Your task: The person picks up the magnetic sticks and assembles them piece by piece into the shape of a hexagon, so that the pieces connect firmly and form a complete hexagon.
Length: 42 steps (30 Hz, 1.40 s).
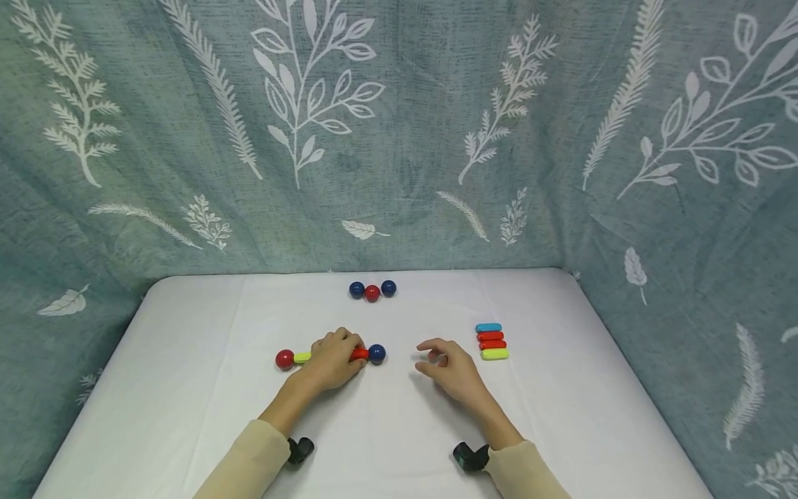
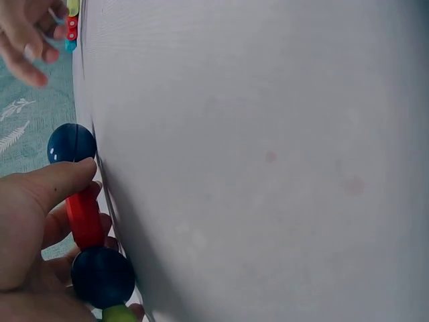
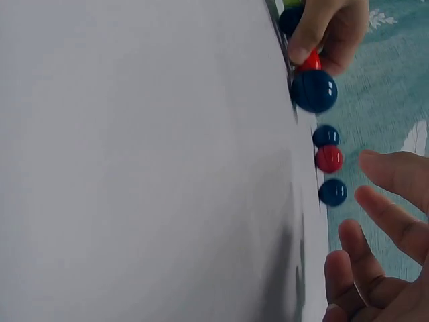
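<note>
My left hand (image 1: pixel 335 362) grips a chain of balls and sticks lying left of the table's middle. Thumb and fingers are around its red stick (image 2: pixel 85 221), which sits between an end blue ball (image 1: pixel 377 354) and a second blue ball (image 2: pixel 102 277). From that second ball a yellow-green stick (image 1: pixel 302 357) leads to a red ball (image 1: pixel 284 359) at the left end; the hand covers the chain's middle in the head view. To the right, my right hand (image 1: pixel 456 374) hovers over the cloth with fingers apart and loosely bent, holding nothing.
Two blue balls and a red ball (image 1: pixel 372 294) sit in a row near the white table's (image 1: pixel 199 319) back edge. Right of my right hand, a light-blue stick (image 1: pixel 488 327), two red sticks (image 1: pixel 491 339) and a yellow-green stick (image 1: pixel 495 354) lie stacked side by side.
</note>
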### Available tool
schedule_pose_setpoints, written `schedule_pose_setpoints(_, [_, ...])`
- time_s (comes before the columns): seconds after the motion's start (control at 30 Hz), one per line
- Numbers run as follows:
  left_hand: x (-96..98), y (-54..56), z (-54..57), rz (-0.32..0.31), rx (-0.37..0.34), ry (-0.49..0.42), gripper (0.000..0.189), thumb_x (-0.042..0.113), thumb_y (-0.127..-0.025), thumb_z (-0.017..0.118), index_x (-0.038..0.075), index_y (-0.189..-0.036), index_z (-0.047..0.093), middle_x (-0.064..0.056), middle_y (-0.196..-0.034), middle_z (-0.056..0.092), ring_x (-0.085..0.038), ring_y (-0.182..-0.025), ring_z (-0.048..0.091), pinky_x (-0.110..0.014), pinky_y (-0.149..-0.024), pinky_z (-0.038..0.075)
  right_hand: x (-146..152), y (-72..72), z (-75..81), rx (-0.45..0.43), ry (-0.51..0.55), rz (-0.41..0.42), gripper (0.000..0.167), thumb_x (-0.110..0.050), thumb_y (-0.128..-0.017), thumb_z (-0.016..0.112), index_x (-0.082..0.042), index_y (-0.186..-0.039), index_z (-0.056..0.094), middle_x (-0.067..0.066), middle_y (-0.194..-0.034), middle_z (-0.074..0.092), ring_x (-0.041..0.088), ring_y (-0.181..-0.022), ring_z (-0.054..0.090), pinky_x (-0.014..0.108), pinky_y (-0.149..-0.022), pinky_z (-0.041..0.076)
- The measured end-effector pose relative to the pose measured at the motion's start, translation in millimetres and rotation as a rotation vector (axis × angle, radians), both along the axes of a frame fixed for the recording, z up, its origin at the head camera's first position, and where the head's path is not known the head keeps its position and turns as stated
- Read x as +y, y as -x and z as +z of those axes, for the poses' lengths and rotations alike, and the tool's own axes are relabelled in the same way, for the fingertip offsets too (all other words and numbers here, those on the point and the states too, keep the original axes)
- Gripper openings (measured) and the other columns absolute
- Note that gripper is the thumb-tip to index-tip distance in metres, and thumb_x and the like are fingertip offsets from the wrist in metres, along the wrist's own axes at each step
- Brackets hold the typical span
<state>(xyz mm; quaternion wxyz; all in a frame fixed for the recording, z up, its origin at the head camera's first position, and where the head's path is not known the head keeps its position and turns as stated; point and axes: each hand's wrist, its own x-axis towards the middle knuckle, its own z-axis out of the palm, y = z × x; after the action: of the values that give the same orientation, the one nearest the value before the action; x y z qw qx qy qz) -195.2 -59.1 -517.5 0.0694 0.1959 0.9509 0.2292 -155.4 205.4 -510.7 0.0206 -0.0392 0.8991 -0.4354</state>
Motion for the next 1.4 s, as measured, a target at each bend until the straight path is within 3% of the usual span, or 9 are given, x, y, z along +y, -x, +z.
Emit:
schedule_pose_setpoints(0.27, [0.5, -1.8, 1.0, 0.003, -0.014, -0.004, 0.027, 0.029, -0.093, 0.072, 0.014, -0.115, 0.067, -0.008, -0.117, 0.058, -0.026, -0.106, 0.053, -0.056, -0.097, 0.039, 46, -19.8, -1.3, -0.038, 0.009, -0.056, 0.028, -0.018, -0.088, 0.079, -0.014, -0.114, 0.072, 0.006, -0.101, 0.064, 0.018, -0.077, 0.054, 0.031, -0.066, 0.045])
schedule_pose_setpoints(0.53, [-4.6, -5.5, 4.8, 0.019, -0.033, -0.017, 0.025, 0.029, -0.093, 0.073, 0.014, -0.113, 0.067, -0.009, -0.119, 0.058, -0.028, -0.108, 0.053, -0.057, -0.097, 0.038, 97, -34.8, 6.5, -0.058, -0.040, -0.129, 0.028, -0.022, -0.091, 0.076, -0.012, -0.116, 0.071, 0.008, -0.109, 0.064, 0.022, -0.089, 0.055, 0.035, -0.073, 0.045])
schedule_pose_setpoints(0.7, [-9.3, -7.0, 5.2, 0.042, -0.038, -0.016, 0.025, 0.027, -0.093, 0.074, 0.014, -0.113, 0.067, -0.010, -0.120, 0.058, -0.028, -0.109, 0.053, -0.057, -0.098, 0.037, 116, -30.6, 6.1, -0.052, -0.060, -0.144, 0.030, -0.025, -0.093, 0.074, -0.011, -0.119, 0.069, 0.011, -0.113, 0.063, 0.026, -0.094, 0.056, 0.037, -0.075, 0.047])
schedule_pose_setpoints(1.0, [-6.4, -3.0, 1.6, 0.031, -0.029, -0.017, 0.027, 0.029, -0.093, 0.073, 0.014, -0.114, 0.067, -0.009, -0.120, 0.058, -0.028, -0.109, 0.053, -0.057, -0.098, 0.038, 130, -12.8, 0.6, -0.048, -0.112, -0.161, 0.034, -0.022, -0.095, 0.071, -0.010, -0.126, 0.065, 0.014, -0.114, 0.062, 0.027, -0.091, 0.054, 0.036, -0.072, 0.046])
schedule_pose_setpoints(1.4, [-2.1, -2.1, 2.1, 0.021, -0.032, -0.020, 0.027, 0.029, -0.093, 0.073, 0.014, -0.115, 0.067, -0.009, -0.120, 0.058, -0.027, -0.109, 0.053, -0.057, -0.098, 0.037, 133, -12.8, -6.9, -0.040, -0.157, -0.142, 0.039, -0.015, -0.092, 0.072, -0.009, -0.130, 0.061, 0.017, -0.111, 0.062, 0.025, -0.086, 0.053, 0.033, -0.067, 0.045])
